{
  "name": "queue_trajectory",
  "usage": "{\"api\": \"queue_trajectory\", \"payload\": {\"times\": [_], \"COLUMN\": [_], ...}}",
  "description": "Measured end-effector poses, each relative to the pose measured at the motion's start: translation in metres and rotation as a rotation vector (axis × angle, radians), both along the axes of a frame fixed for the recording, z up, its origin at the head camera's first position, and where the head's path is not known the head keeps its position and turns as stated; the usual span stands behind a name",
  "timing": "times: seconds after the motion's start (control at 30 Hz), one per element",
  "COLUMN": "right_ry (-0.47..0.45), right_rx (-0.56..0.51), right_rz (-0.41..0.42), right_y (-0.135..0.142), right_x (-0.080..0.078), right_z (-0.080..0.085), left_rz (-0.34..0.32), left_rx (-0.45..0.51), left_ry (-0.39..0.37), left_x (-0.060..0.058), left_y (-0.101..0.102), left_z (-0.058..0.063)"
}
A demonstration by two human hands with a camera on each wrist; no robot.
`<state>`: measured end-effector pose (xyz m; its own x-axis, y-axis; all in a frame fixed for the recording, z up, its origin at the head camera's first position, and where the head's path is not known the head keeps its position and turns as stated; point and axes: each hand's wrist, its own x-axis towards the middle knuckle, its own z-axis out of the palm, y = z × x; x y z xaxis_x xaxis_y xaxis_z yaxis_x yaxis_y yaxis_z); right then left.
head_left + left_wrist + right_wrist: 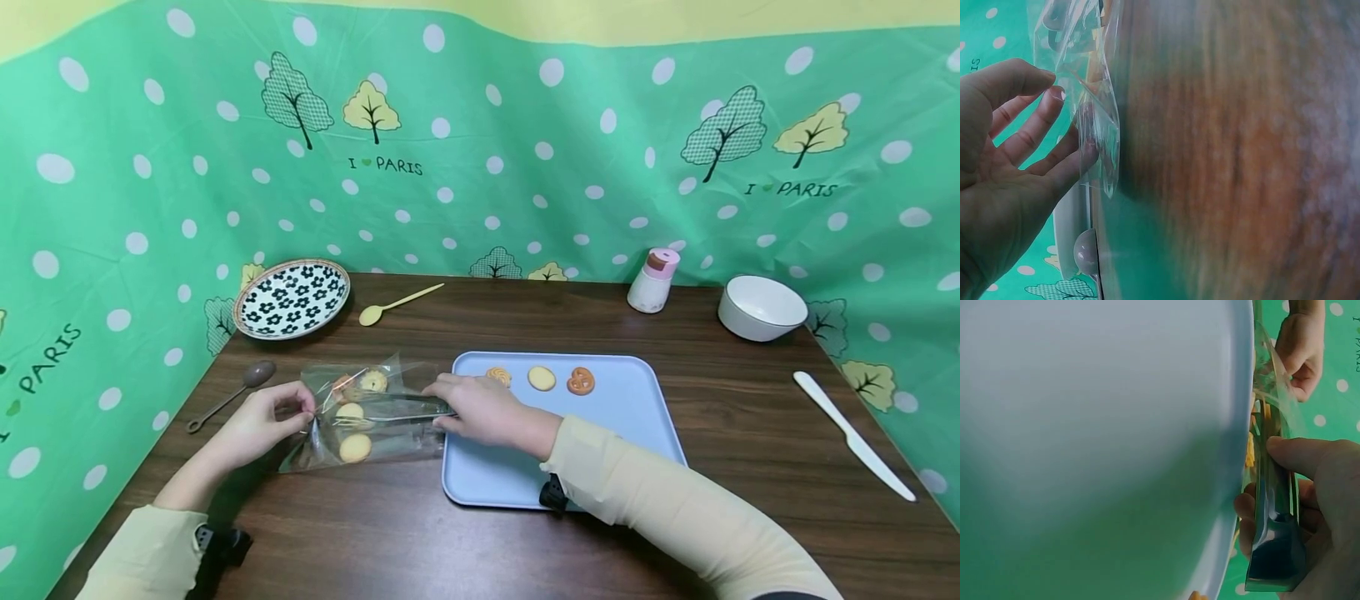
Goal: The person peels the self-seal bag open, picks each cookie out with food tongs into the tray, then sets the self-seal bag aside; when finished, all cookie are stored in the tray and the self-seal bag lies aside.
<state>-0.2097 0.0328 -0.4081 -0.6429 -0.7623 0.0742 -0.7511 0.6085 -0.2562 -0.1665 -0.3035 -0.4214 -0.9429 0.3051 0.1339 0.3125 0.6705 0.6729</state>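
Observation:
A clear plastic bag (408, 440) with several cookies (355, 448) in it lies on the table, left of the blue tray. My left hand (261, 421) pinches the bag's left edge between thumb and index finger; the left wrist view shows the film (1102, 103) beside the fingertips. In my right hand (483, 408), over the tray's left edge, I grip metal tongs (1279, 550). Their arms reach left into the bag's opening, among the cookies. Whether the tips hold a cookie cannot be made out. Three cookies (542, 378) sit in a row along the tray's (622, 433) far side.
Behind the bag are a flower-patterned plate (292, 298) and a yellow spoon (401, 303). A dark spoon (257, 374) lies beside my left hand. Farther right stand a pink-capped shaker (652, 283), a white bowl (763, 310) and a white knife (853, 437). A green curtain (480, 125) hangs behind.

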Motion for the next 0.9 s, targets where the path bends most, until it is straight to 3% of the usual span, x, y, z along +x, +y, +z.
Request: {"api": "queue_trajectory", "payload": {"times": [0.1,0.23,0.53,0.67,0.77,0.9], "right_ry": [-0.007,-0.022,-0.008,0.017,0.020,0.027], "right_rx": [-0.005,-0.020,-0.062,-0.066,-0.069,-0.083], "right_rz": [-0.002,-0.006,-0.022,-0.039,-0.057,-0.107], "right_y": [0.000,0.002,0.018,0.034,0.050,0.074], "right_x": [0.000,0.001,0.003,0.006,0.009,0.016], "right_z": [0.000,0.002,0.008,0.014,0.017,0.022], "left_rz": [0.002,0.002,0.001,-0.001,0.004,0.017], "left_rx": [-0.007,-0.006,-0.005,-0.005,-0.002,-0.015], "left_ry": [0.002,-0.001,-0.016,-0.013,-0.011,-0.009], "left_x": [-0.005,-0.006,0.007,0.009,0.008,0.001], "left_y": [-0.007,-0.008,0.009,0.011,0.009,0.001], "left_z": [-0.011,-0.013,0.017,0.021,0.017,0.001]}}
